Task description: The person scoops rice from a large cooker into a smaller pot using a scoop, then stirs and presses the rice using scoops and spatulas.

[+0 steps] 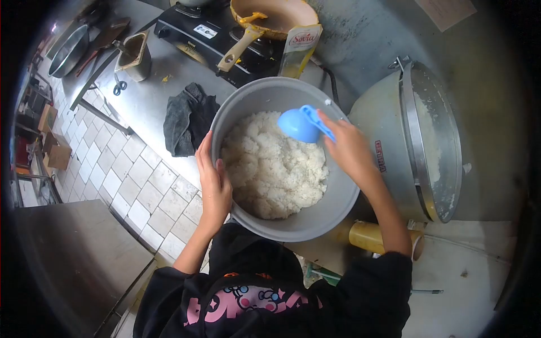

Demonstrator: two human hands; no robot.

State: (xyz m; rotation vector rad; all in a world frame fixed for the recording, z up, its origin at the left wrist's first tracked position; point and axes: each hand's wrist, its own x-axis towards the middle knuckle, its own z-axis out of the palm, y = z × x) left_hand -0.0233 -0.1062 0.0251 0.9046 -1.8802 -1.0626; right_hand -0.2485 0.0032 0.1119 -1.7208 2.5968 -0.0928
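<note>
A large grey pot (342, 205) of cooked white rice (276, 174) sits in front of my body. With the fingers wrapped over its left rim, my left hand (214, 183) grips the pot from outside. My right hand (349, 146) is closed around the handle of a blue plastic scoop (298, 126). The scoop is tilted above the rice near the pot's far right side, its rounded back facing up. Whether rice is inside the scoop is hidden from me.
A big rice cooker pot (377, 124) with rice on its lid side stands right. A dark cloth (191, 119) lies left on the steel table (121, 93). Behind are a gas stove (197, 34), a pan (276, 17) and an oil pouch (298, 50). A yellow cylinder (372, 236) lies lower right.
</note>
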